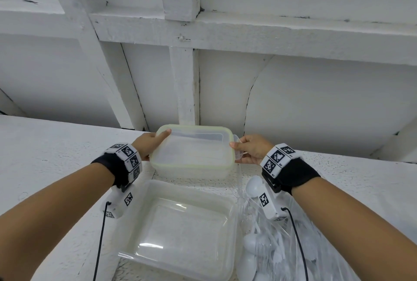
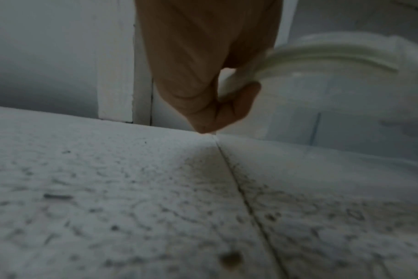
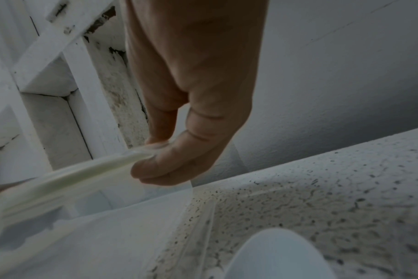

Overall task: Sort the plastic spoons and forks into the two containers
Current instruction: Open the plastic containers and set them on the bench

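Both hands grip a clear plastic lid w/ a pale green seal, one at each short end. The left hand [image 1: 150, 143] pinches the lid's [image 1: 194, 152] left edge, thumb on top along the rim, other fingers curled underneath; the left wrist view shows the rim [image 2: 310, 54] wedged between thumb and a bent finger [image 2: 236, 105]. The right hand [image 1: 250, 148] clamps the right edge the same way, thumb over and fingers under, next to the lid's small clear latch tab [image 1: 238, 145]; in the right wrist view the pale rim [image 3: 79, 175] runs into the pinch of thumb and forefinger [image 3: 184, 156]. The lid sits tilted over the far container [image 1: 194, 171], a clear tub directly beneath it; whether lid and tub still touch can't be told. Nearer than that tub, just in front of it, stands the second container [image 1: 178, 226], clear, uncovered, w/ nothing inside. To the right of the second container, touching its side, lies a clear plastic bag [image 1: 282, 247] of white plastic spoons and forks; one spoon bowl [image 1: 253, 187] pokes out at the bag's far end, below the right wrist. All rests on a rough, white-painted table [image 1: 45, 156], w/ a white timber-framed wall [image 1: 185, 91] behind the far container. Both wrists carry black straps w/ black-and-white coded marker blocks.
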